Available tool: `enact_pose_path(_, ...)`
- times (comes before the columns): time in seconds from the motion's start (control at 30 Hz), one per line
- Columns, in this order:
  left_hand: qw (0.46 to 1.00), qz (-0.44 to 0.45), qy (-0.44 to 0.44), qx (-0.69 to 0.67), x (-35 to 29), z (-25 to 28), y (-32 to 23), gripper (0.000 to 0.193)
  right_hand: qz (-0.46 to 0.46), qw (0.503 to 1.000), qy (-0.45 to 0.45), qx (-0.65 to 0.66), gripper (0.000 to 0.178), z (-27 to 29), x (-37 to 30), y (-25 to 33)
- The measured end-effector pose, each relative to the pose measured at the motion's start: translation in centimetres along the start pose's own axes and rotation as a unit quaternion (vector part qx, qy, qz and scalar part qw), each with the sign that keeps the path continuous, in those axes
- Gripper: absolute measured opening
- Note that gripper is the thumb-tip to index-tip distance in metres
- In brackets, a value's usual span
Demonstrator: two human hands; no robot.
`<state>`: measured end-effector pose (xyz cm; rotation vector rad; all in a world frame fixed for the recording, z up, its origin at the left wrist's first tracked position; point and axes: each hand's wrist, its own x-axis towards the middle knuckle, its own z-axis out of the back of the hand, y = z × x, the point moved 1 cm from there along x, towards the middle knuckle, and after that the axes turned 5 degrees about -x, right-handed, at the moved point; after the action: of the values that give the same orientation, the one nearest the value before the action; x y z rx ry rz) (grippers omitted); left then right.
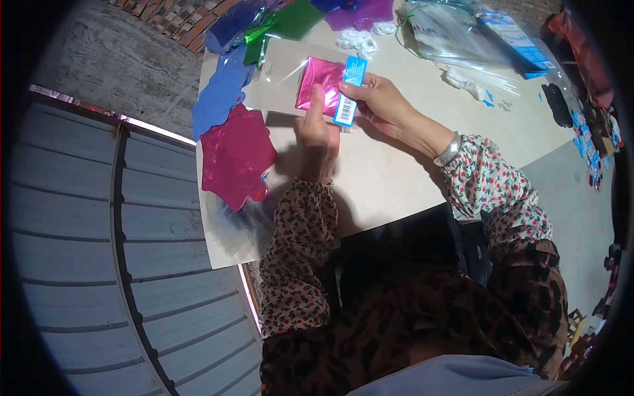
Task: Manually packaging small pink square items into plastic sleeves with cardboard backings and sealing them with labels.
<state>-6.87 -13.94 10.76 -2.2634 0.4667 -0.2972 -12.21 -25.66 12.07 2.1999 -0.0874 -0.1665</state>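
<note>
Above the table's middle I hold a clear plastic bag (281, 79) with a folded pink foil sheet (319, 74) in it. A blue and white card (350, 89) with a barcode lies across the bag's right end. My left hand (318, 135) grips the bag from below, its thumb lying on the pink foil. The thumb of my right hand (386, 109) presses on the card, with the fingers behind it. Close to my left hand lies a crimson foil piece (238, 155) with a scalloped outline, beside a blue foil piece (221, 99).
Green foil (290, 23) and purple foil (363, 14) lie along the table's (396, 178) far edge. Stacked clear bags (442, 39) and blue cards (515, 39) are at the far right. More clear film (238, 228) lies near the left edge. A ribbed metal panel (72, 244) stands left.
</note>
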Motion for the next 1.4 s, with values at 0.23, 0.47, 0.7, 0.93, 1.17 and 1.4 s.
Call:
enact_pose_path(0.23,0.992,-0.12,-0.045,-0.01,-0.4,-2.4,-1.2,0.029,0.102,0.992,-0.002,-0.069,0.02,-2.0,0.6,0.7)
enact_pose_path(0.47,0.997,-0.073,0.032,0.023,-0.4,-1.7,-3.5,0.035,0.089,0.952,0.065,-0.284,0.019,-1.8,-0.2,3.2)
enact_pose_path(0.7,0.998,-0.034,0.045,-0.004,-0.8,-1.4,-2.6,0.042,0.035,0.963,0.089,-0.254,0.018,-1.5,-0.4,2.1)
enact_pose_path(0.93,0.998,-0.025,0.055,-0.024,-0.3,-1.1,-2.5,0.047,0.069,0.974,0.047,-0.209,0.018,-2.0,-0.3,1.9)
enact_pose_path(1.17,0.99,-0.102,0.093,-0.035,-1.1,-4.0,-3.6,0.032,0.094,0.985,-0.011,-0.145,0.018,-1.7,-0.2,2.3)
enact_pose_path(1.4,0.986,-0.125,0.111,-0.013,-0.9,-4.3,-2.9,0.04,0.114,0.989,-0.038,-0.081,0.02,-2.2,-0.1,1.9)
